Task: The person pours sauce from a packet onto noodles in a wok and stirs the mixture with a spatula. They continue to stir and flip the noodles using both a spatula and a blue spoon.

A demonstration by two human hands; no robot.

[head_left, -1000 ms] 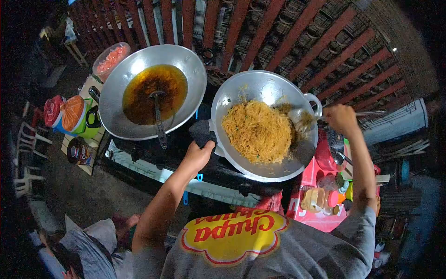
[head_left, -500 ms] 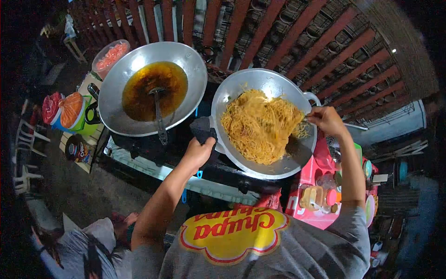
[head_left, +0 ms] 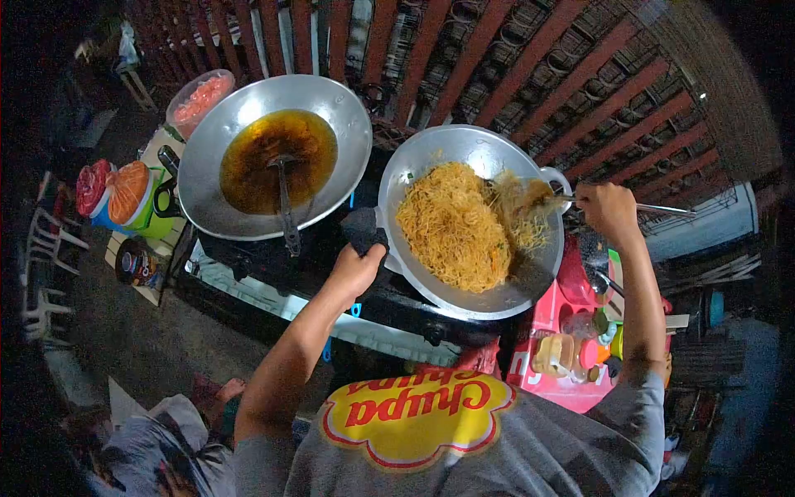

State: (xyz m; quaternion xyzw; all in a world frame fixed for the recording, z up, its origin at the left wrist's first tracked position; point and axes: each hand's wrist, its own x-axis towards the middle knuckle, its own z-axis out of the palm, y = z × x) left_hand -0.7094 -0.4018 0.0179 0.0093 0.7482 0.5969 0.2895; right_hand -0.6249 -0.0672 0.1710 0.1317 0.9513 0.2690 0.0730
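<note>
Yellow-brown noodles [head_left: 451,224] fill the middle of a wide metal wok [head_left: 422,147]. My left hand [head_left: 362,272] is closed round a dark folded cloth [head_left: 361,230] at the wok's near-left handle, which the cloth covers. At the right rim, my right hand [head_left: 609,209] grips a long-handled metal spatula [head_left: 669,209]. Its handle sticks out to the right past my fist. The spatula's head is blurred and partly hidden among noodles at the wok's right side. The far-right loop handle [head_left: 556,176] of the wok is free of any hand.
Left of the wok, a second wok [head_left: 195,178] holds brown oil with a ladle [head_left: 285,211] resting in it. A tub of pink-orange pieces [head_left: 203,98] stands behind. Jars [head_left: 556,354] sit on a pink cover at right. Another person [head_left: 161,443] is at lower left.
My right hand has shifted right and slightly down with the spatula. Noodles at the wok's right side have moved, baring some metal there. My left hand stays on the cloth.
</note>
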